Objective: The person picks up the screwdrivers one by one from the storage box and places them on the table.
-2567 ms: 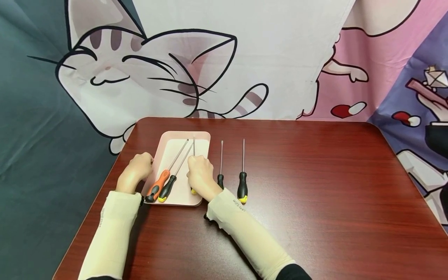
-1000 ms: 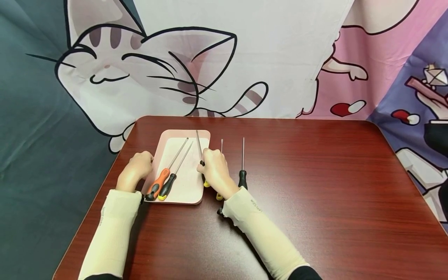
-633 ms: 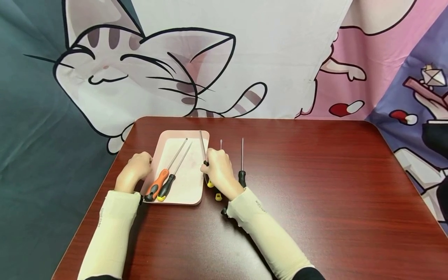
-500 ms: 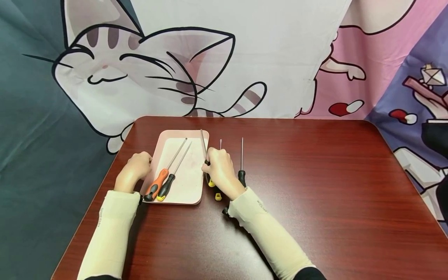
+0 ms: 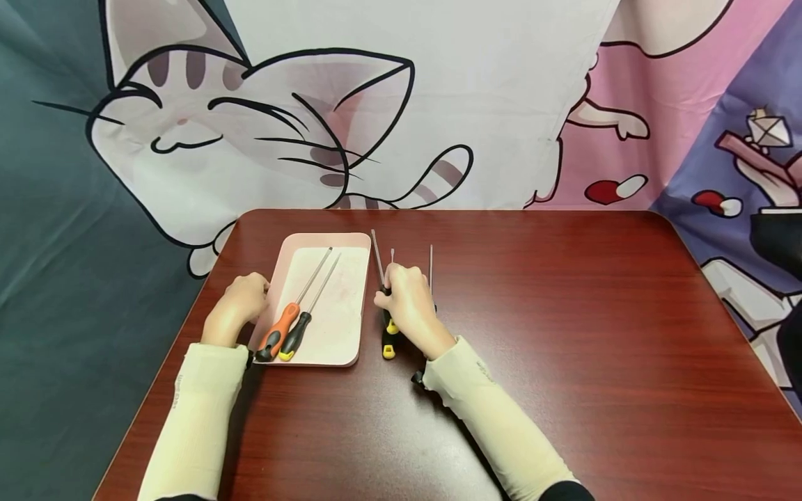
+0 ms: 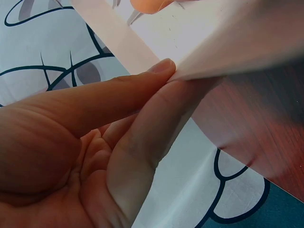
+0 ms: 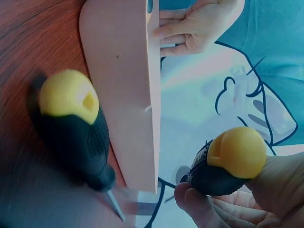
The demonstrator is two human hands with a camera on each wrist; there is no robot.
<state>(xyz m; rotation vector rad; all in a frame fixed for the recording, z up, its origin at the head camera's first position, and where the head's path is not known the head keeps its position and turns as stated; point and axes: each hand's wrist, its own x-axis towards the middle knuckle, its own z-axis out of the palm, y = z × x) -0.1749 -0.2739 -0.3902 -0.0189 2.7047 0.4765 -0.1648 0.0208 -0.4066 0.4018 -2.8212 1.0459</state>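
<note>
My left hand [image 5: 240, 306] pinches the left rim of the pale pink tray [image 5: 326, 240] between thumb and finger, as the left wrist view shows. Inside the tray lie an orange-and-black screwdriver [image 5: 283, 325] and a black one with a yellow end [image 5: 296, 335]. Just right of the tray, my right hand [image 5: 410, 303] grips a black-handled screwdriver [image 7: 242, 152] with a yellow end, its shaft pointing away from me. On the table beneath that hand lies a similar screwdriver [image 7: 71, 114]; the hand covers part of it in the head view.
Another screwdriver [image 5: 431, 261] lies farther right, its handle mostly hidden behind my right hand. The reddish-brown table [image 5: 595, 334] spreads to the right. Behind it hangs a cloth backdrop [image 5: 501, 104] with a cartoon cat.
My right hand has lifted the screwdriver from the tray and carried it right, past the tray's right edge. My left hand keeps its hold on the rim.
</note>
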